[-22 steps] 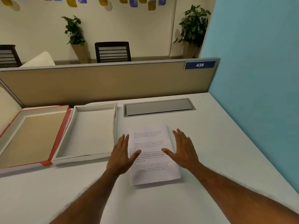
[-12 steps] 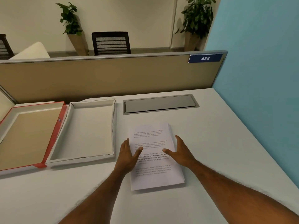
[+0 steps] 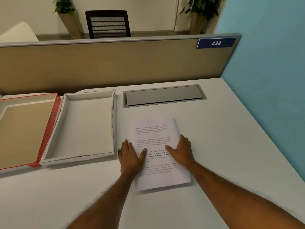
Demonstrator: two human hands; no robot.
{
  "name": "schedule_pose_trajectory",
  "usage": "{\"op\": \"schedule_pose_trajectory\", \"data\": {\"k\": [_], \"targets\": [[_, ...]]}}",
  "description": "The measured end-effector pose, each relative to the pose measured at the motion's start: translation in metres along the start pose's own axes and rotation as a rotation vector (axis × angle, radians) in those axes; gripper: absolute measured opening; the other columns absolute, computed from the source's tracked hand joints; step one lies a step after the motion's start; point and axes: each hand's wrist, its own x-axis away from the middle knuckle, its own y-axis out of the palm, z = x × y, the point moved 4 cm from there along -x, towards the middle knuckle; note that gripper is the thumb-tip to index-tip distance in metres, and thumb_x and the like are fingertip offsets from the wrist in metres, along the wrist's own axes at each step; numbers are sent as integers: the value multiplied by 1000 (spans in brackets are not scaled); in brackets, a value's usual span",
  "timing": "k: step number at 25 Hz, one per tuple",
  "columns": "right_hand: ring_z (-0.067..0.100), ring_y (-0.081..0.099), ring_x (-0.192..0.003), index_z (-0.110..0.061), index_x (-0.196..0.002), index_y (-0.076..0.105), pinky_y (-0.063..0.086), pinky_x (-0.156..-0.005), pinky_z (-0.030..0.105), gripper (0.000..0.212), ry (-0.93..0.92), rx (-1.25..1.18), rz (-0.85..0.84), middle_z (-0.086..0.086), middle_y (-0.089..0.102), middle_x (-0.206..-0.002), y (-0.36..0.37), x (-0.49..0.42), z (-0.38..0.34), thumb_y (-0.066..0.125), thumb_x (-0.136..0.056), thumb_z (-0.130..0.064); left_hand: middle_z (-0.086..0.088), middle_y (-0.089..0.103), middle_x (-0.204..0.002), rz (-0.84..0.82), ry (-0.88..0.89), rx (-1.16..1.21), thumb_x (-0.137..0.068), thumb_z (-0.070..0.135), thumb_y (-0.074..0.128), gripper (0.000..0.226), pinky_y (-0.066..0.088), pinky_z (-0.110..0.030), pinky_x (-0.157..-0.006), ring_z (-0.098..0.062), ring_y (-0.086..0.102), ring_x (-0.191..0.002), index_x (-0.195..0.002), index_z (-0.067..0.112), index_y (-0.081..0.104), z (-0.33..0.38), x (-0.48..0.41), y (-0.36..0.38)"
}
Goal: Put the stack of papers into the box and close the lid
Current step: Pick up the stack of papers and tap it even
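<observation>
The stack of papers (image 3: 158, 152) lies flat on the white desk (image 3: 231, 146), just to the right of the open box (image 3: 85, 128). Its long axis runs away from the person, tilted a little so the far end leans left and the near end leans right. The printed text reads upright from the person's side, so the top of the page points toward the beige partition (image 3: 115, 63). The sheets are slightly fanned along the right edge.

The left hand (image 3: 130, 156) rests at the left long edge of the stack, fingers spread on the desk alongside the paper and the thumb laid over the top sheet. The right hand (image 3: 181, 151) mirrors it at the right long edge, fingers over that edge and the thumb pointing inward across the page. Both hands are open and flat, each grip only bracketing the stack from the sides; neither has closed around the paper, and the stack is not lifted.

The box is a shallow white tray, empty, its long axis also running away from the person. Joined to its left side is the lid (image 3: 24, 129), folded open flat with a red rim and a tan inner face. Behind the papers a grey cable hatch (image 3: 163, 95) is set into the desk. A blue plate (image 3: 216, 43) reading 438 sits at the right end of the partition.
</observation>
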Motion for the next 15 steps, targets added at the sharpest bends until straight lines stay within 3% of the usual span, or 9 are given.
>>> {"op": "schedule_pose_trajectory", "data": {"k": [6, 11, 15], "targets": [[36, 42, -134, -3, -141, 37, 40, -109, 44, 90, 217, -119, -13, 20, 44, -142, -4, -16, -11, 80, -74, -43, -13, 19, -160, 45, -53, 39, -86, 62, 48, 85, 4, -46, -122, -29, 13, -149, -145, 4, 30, 4, -4, 7], [36, 56, -121, -1, -129, 54, 49, -102, 46, 74, 252, -142, -33, 19, 58, -133, -5, -24, -5, 81, -73, -41, -14, 48, -135, 138, -143, 85, -83, 53, 61, 69, 38, -45, -105, -31, 44, -125, -129, 3, 49, 15, -9, -4], [36, 59, -119, -2, -125, 57, 50, -101, 46, 68, 232, -124, -29, 19, 60, -130, -5, -23, -5, 80, -75, -42, -18, 52, -124, 33, -344, 155, -84, 49, 65, 61, 49, -43, -94, -34, 56, -112, -120, 2, 54, 24, -19, -7]]}}
